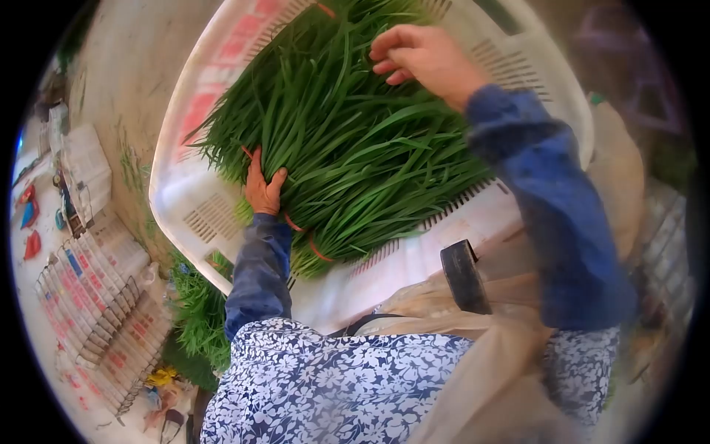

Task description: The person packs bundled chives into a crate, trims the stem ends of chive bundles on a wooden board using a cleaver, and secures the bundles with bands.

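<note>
Bundles of long, flat green leaves that look like garlic chives (347, 148) lie in a large white plastic basket (166, 174) with slotted walls. Red bands (319, 248) tie several bundles near their stem ends. My left hand (265, 191) grips the stem end of one bundle at the basket's left side, its thumb and a finger showing and the other fingers hidden among the leaves. Over the upper right of the leaves is my right hand (425, 59), fingers loosely bent and apart, with nothing seen in it.
Stacked white baskets (92, 288) with red markings stand at the left. More green plants (200, 303) lie beside the basket, low on its left. A dark round strap or handle (464, 275) sits near my lap. Bare ground (122, 66) shows at the upper left.
</note>
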Available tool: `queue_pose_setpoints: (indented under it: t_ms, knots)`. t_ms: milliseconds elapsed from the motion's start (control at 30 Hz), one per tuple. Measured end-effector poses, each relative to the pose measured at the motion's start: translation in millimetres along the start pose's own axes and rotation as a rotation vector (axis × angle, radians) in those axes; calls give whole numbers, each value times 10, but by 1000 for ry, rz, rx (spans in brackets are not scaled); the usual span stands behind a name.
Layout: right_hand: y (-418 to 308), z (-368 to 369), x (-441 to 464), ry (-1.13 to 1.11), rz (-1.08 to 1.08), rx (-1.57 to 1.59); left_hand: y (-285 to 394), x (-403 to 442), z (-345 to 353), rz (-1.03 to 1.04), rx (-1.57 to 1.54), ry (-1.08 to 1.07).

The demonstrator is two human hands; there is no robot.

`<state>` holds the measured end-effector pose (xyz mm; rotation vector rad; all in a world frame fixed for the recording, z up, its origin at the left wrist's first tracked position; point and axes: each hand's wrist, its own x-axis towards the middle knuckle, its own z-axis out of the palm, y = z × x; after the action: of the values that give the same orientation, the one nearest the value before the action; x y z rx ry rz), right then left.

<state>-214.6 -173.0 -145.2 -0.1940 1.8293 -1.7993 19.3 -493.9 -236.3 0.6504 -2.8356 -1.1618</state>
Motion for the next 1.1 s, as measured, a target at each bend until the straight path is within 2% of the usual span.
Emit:
queue_pose_setpoints:
  t_ms: [33, 133, 267, 467, 533, 633, 833, 1100]
  knots:
    - [53, 30, 76, 2, 7, 9, -16, -8, 11, -3, 8, -8]
    - [156, 82, 248, 56, 226, -193, -29, -15, 30, 1, 3, 4]
    - [160, 86, 244, -30, 265, -212, 35, -38, 47, 0, 46, 21]
    - [216, 104, 159, -4, 360, -102, 31, -39, 69, 18, 39, 37]
    - [269, 80, 163, 11, 405, 93, 20, -26, 68, 32, 39, 45]
    - [213, 79, 94, 93, 484, 226, 28, -32, 63, 42, 55, 40]
    - [194, 147, 22, 228, 522, 202, 43, -22, 68, 44, 83, 64]
    - [244, 185, 12, 119, 451, -3, 45, -31, 68, 26, 127, 63]
